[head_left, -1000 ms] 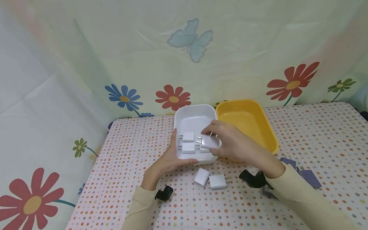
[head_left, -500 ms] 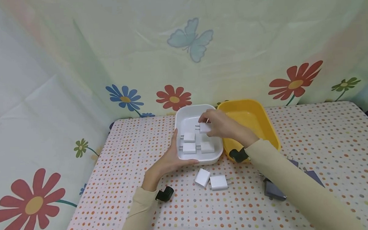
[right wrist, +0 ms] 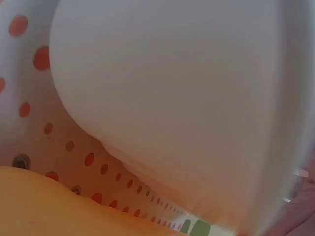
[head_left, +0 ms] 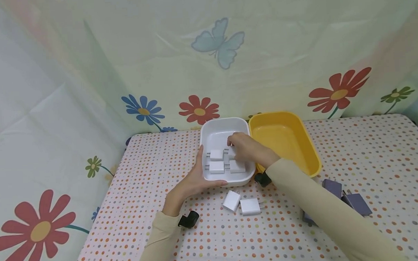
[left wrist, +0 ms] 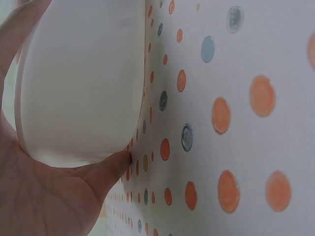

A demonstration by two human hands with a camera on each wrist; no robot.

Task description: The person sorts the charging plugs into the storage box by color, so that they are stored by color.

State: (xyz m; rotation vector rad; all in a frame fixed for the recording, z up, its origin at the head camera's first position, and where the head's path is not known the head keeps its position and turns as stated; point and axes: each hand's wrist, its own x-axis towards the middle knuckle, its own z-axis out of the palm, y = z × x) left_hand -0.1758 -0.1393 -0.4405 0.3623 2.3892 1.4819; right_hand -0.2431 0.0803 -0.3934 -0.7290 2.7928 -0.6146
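Since the frame from half a second earlier, the right hand (head_left: pixel 247 148) has come down inside the white tray (head_left: pixel 221 136), bringing its white charger (head_left: pixel 231 152) nearer to the others. The left hand has kept its place.

Right hand: fingers bent and pinching the charger, which sits behind the near right charger (head_left: pixel 237 166) and beside the far left charger (head_left: pixel 216 155); the hand covers much of it, and whether it touches the tray floor cannot be told. A near left charger (head_left: pixel 216 167) completes a two-by-two group, prongs pointing left.

Left hand (head_left: pixel 191 181): clamped on the white tray's near left corner, thumb along the near wall, fingers along the left wall; the left wrist view confirms contact.

On the dotted table (head_left: pixel 206 246), two loose white chargers (head_left: pixel 250 206) lie just in front of the white tray, one set obliquely. A yellow tray (head_left: pixel 282 143) stands close against its right side. Farther right lie purple-grey chargers (head_left: pixel 358 204), one partly covered by the right sleeve (head_left: pixel 322 199). A floral backdrop (head_left: pixel 278 47) hangs behind.
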